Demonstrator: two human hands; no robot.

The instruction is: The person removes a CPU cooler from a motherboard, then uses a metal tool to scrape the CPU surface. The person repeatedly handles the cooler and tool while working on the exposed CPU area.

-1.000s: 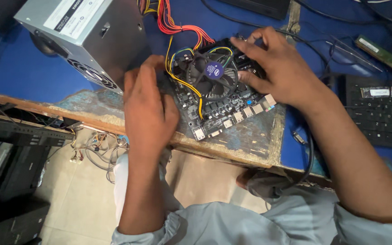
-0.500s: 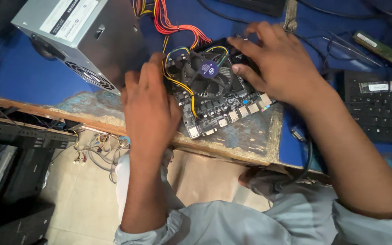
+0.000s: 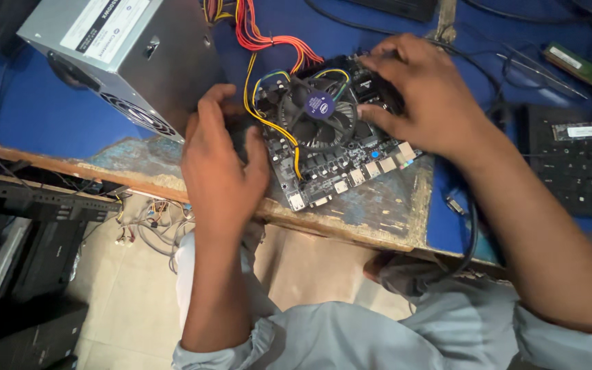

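At the far left a grey metal power supply box (image 3: 121, 58) stands on the blue desk (image 3: 29, 113), with its vent grille turned toward the worn desk edge. A bundle of red, orange and yellow wires (image 3: 262, 34) goes from the box down to the motherboard (image 3: 340, 171). The left hand (image 3: 217, 168) lies just right of the box, at the left edge of the motherboard; its fingers (image 3: 217, 103) are curled over that edge, but what they grip under them is hidden, so I cannot tell how firmly they hold. The motherboard lies flat near the front edge of the desk, with a round black cooler fan (image 3: 318, 116) on top. The right hand (image 3: 423, 96) rests on the right part of the board, beside the fan, fingers bent and pressing down on it. Further right a black keyboard (image 3: 577, 168) lies on the desk, and a green memory stick (image 3: 587, 68) above it.
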